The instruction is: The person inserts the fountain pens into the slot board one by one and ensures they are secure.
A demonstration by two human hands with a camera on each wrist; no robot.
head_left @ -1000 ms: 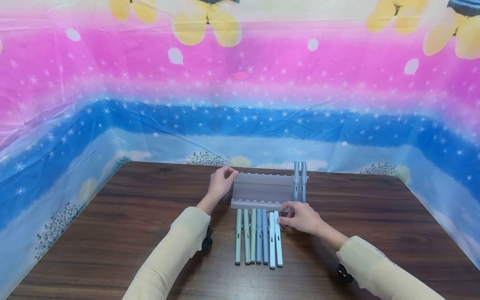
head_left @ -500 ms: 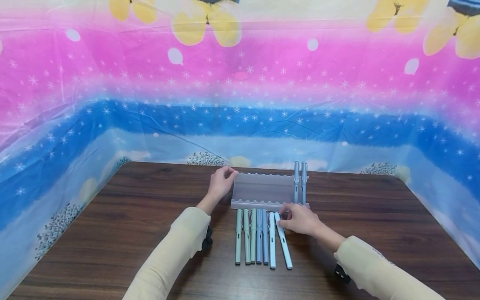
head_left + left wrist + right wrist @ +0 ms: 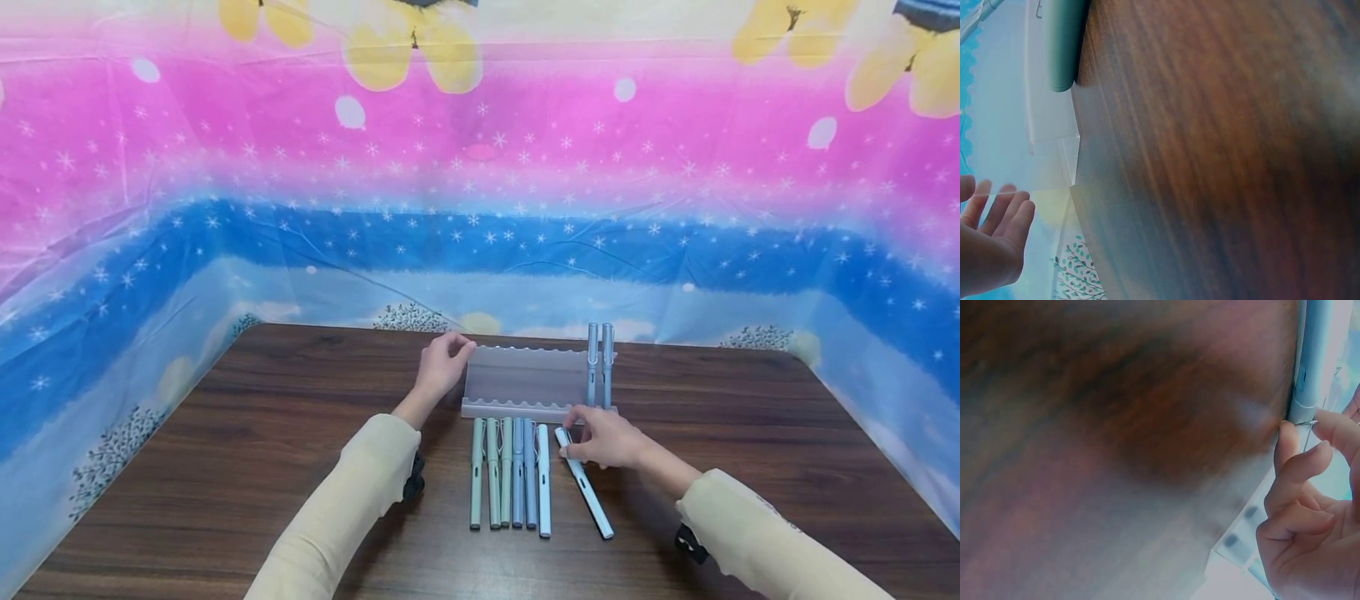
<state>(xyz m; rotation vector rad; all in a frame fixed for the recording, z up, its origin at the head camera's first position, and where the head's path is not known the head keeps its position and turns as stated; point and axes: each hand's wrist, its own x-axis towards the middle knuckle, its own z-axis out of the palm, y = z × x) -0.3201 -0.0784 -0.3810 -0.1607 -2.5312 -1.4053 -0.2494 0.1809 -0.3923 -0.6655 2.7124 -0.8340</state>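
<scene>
A clear pen rack with scalloped edges stands near the far side of the table. My left hand holds its upper left corner; in the left wrist view the fingers show behind the clear panel. My right hand pinches a pale blue pen by its capped, clip end between thumb and fingers. That pen slants, its other end toward the near right. Two blue-grey pens stand in the rack's right-hand slots.
In front of the rack lie several pens side by side: green pens at left, darker blue pens in the middle, one pale blue pen at right. A patterned cloth hangs behind the wooden table.
The right hand has drawn the pale blue pen away from the row to the right, and its near end has swung right. The left hand and rack have stayed in place.
</scene>
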